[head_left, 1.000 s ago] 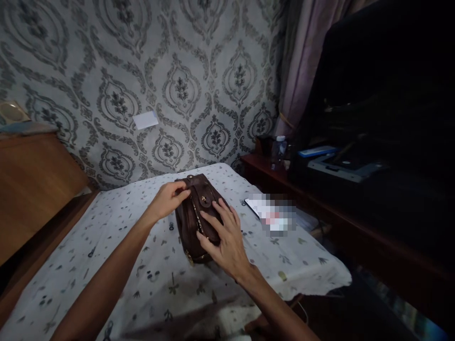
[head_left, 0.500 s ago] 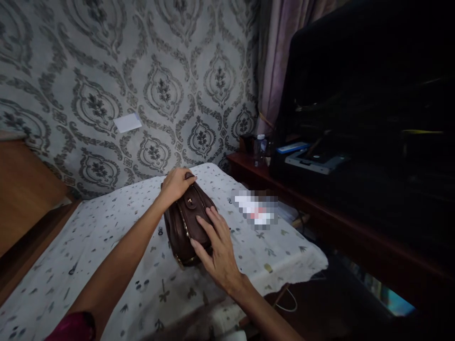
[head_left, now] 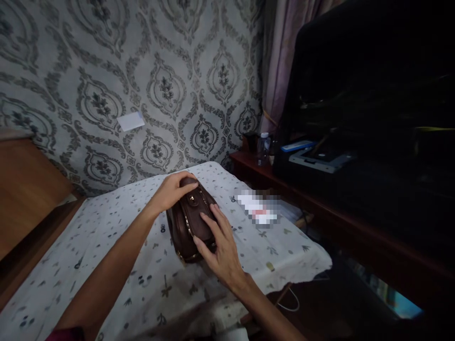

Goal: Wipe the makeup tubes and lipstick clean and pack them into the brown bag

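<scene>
A dark brown leather handbag [head_left: 194, 215] with gold zips and a small gold clasp rests on the patterned white cloth [head_left: 135, 208]. Curled over its far end is my left hand [head_left: 174, 189], thumb on top and fingers partly hidden behind the bag. My right hand [head_left: 220, 246] lies on the near right side with its fingers spread, the thumb close to the zip at the near end. The underside of the bag cannot be seen.
To the right of the bag lies a blurred-out item [head_left: 258, 208]. A dark red desk [head_left: 249, 163] carries a clear bottle [head_left: 263, 149] and a large black screen [head_left: 369, 94]. At the left stands a brown wooden board [head_left: 31, 189]. Patterned wallpaper backs the table.
My left hand has shifted slightly at the bag's far end, its thumb now stretched across the top. My right hand stays spread on the bag. The whole view has moved a little.
</scene>
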{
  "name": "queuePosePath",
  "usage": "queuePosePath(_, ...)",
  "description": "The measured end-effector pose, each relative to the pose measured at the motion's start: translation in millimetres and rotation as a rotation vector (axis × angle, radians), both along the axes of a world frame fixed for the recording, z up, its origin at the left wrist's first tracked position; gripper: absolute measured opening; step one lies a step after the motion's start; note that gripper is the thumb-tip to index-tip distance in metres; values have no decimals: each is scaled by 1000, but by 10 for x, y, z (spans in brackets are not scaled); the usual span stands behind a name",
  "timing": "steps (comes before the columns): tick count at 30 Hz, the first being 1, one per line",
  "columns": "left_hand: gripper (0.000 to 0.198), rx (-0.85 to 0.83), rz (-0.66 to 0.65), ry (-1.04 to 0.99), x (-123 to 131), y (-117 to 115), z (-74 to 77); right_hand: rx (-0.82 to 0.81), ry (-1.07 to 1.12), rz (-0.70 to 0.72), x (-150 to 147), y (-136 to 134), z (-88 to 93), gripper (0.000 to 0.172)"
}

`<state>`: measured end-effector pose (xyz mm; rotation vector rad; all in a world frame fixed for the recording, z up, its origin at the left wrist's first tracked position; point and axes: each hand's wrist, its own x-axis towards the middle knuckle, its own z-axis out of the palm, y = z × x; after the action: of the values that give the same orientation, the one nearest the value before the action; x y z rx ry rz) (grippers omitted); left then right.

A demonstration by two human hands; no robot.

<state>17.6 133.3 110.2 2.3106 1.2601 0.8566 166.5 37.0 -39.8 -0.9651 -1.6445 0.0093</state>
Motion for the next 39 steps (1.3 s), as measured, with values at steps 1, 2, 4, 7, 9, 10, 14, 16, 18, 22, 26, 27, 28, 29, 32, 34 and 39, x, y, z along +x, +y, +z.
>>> queuePosePath(1,34,21,37,31,-64,-15,10,-2,7,-3,1,-4,2,51)
queuePosePath(2,32,39,81,70,-128,-28,13,-5,11,-4,1,-8,5,51)
queuePosePath(4,27,49,150,128,-242,-45,-3,-12,19,-6,-5,-10,10,51)
queuePosePath(7,27,36,172,100,-334,-76,-59,-12,38,-20,-29,0,10,49)
queuePosePath(9,24,41,181,57,-336,-114,-87,-10,44,-31,-49,8,2,48)
queuePosePath(10,21,45,188,47,-326,-140,-93,-11,43,-32,-59,11,-3,49)
queuePosePath(14,15,44,190,58,-265,-265,-85,-22,43,-22,-97,10,-20,51)
queuePosePath(16,14,34,186,52,-245,-328,-84,-27,55,-20,-112,4,-19,52)
queuePosePath(18,15,16,160,23,-230,-388,-91,-29,68,-18,-121,-3,-12,53)
queuePosePath(22,21,-33,117,-17,-194,-513,-115,-32,66,7,-111,-11,3,55)
queuePosePath(26,27,-60,115,30,-140,-668,-145,-37,48,29,-90,-11,-4,59)
queuePosePath(27,27,-56,117,45,-123,-714,-155,-32,46,33,-87,-11,-8,61)
queuePosePath(28,28,-46,124,61,-104,-760,-166,-29,44,36,-85,-12,-13,62)
queuePosePath(29,29,-28,136,78,-84,-806,-179,-27,41,37,-84,-13,-19,63)
queuePosePath(32,32,28,166,132,-21,-929,-235,-35,20,37,-83,-14,-41,65)
queuePosePath(34,34,26,166,150,9,-985,-287,-39,2,32,-86,-7,-59,67)
queuePosePath(39,33,-70,161,113,-2,-1038,-360,-58,-42,14,-93,14,-84,71)
